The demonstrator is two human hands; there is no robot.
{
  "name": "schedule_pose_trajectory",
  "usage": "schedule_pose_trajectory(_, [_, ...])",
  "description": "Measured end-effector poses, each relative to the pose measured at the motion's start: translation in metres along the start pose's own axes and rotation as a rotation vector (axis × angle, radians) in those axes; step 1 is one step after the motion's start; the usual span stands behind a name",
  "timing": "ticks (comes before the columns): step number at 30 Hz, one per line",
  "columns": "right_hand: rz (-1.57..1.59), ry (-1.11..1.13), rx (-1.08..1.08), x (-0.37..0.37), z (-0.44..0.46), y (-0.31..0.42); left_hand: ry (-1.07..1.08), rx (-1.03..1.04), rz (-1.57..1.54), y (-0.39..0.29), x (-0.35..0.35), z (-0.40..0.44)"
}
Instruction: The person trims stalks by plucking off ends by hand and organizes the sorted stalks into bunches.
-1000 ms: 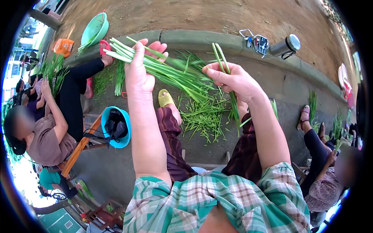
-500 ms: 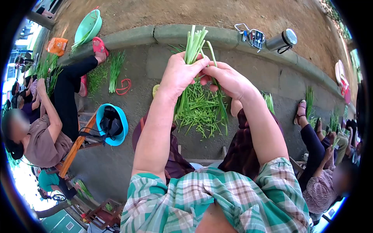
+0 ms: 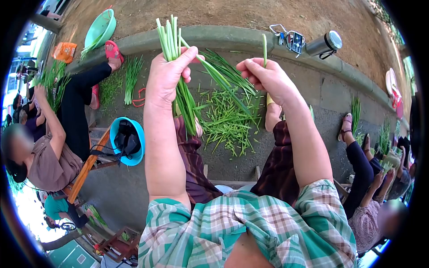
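Observation:
My left hand [image 3: 167, 73] is closed round a bunch of green stalks [image 3: 169, 42], pale ends up and green leaves hanging below the fist. One long stalk slants from this hand down to the right. My right hand [image 3: 268, 77] pinches a short green stalk piece [image 3: 264, 48] that stands upright from the fingers. Between my feet lies a heap of cut green pieces [image 3: 228, 120] on the pavement. Longer loose stalks [image 3: 228, 71] lie just behind the heap.
At the left, a seated person [image 3: 53, 161] handles greens beside a blue basin [image 3: 139, 142] with dark items. A green basin [image 3: 100, 29] stands beyond. On the kerb [image 3: 219, 38] are a phone [image 3: 295, 42] and a steel flask [image 3: 324, 44]. Another person [image 3: 368, 219] sits at the right.
My hands came together at the bunch, then moved apart. The bunch has turned from slanted to upright and shifted left. My right hand now holds a shorter piece than the stalks it held earlier.

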State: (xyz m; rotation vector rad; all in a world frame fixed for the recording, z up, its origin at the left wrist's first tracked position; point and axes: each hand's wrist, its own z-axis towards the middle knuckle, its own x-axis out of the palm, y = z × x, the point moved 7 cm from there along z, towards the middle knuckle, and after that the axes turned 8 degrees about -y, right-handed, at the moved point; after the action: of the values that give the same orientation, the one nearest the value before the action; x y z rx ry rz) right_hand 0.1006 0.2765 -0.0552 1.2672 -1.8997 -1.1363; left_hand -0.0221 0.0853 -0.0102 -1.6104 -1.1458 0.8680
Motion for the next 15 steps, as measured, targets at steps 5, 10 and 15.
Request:
schedule_pose_trajectory(5, [-0.23,0.131,-0.04,0.021,-0.016,0.011,0.007,-0.02,-0.011,0.003,-0.001,0.0])
schedule_pose_trajectory(10, [-0.185,0.171,-0.019,0.03,-0.016,0.003,-0.005,-0.007,0.004,0.005,0.002,0.0])
schedule_pose_trajectory(15, [-0.169,0.174,-0.012,0.031,-0.016,0.007,-0.005,-0.008,0.008,0.005,0.006,-0.001])
